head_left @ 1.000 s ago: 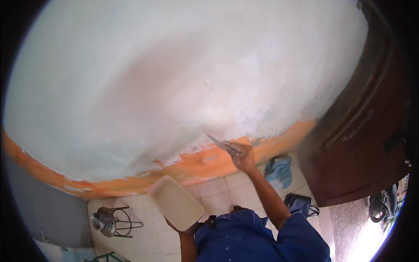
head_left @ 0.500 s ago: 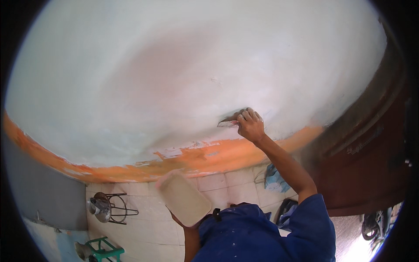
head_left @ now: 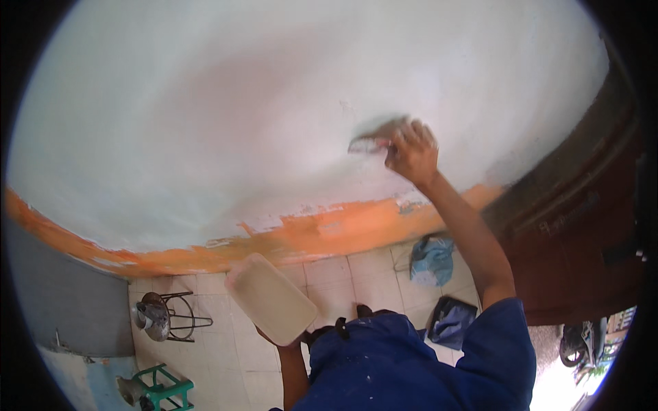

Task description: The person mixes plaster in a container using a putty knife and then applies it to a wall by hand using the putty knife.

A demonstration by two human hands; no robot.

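My right hand is closed around a putty knife, its wide blade against the whitish wall. Only a reddish bit of the handle shows between the fingers. Low at my left, a pale rectangular plastic tub is held up by my left hand, which is mostly hidden beneath it. The tub's inside looks cream-coloured; I cannot make out how much is in it. Along the bottom of the wall runs a ragged orange band.
A round stool with a metal pot and a green plastic stool stand at the left. Blue bags and a dark blue bundle lie on the tiled floor. A dark red-brown panel borders the right.
My right hand has moved the putty knife up the wall and slightly right. The tub has shifted a little left and up in the view, which has itself moved slightly.
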